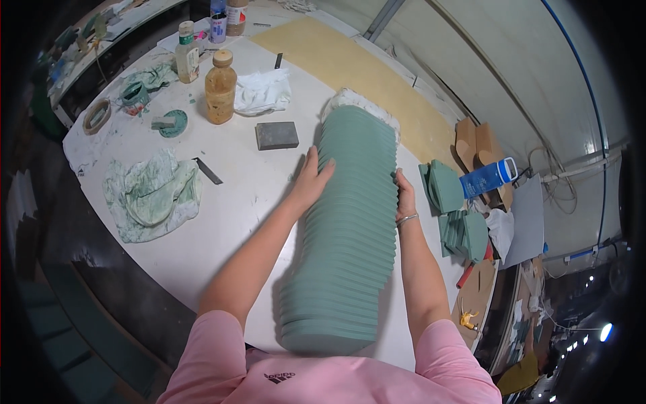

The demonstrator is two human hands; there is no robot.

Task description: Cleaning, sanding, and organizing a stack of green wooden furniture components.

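Note:
A long row of thin green panels with rounded edges [350, 222] lies on the white table, packed face to face and running from my body toward the far side. Against its left flank my left hand [313, 180] rests with the fingers stretched out and the thumb over the panels' edge. My right hand [405, 195] lies along the right flank, its fingers extended and partly hidden by the row. A white cloth-like pad [363, 101] sits at the row's far end. Left of the row is a dark grey block [276, 136].
Left on the table are a green-stained cloth [153, 195], a black blade-like tool [208, 171], a bottle of brown liquid [221, 87], a glue bottle [187, 54] and a white cloth [262, 92]. At right stand loose green panels [464, 232] and a blue bottle [486, 178].

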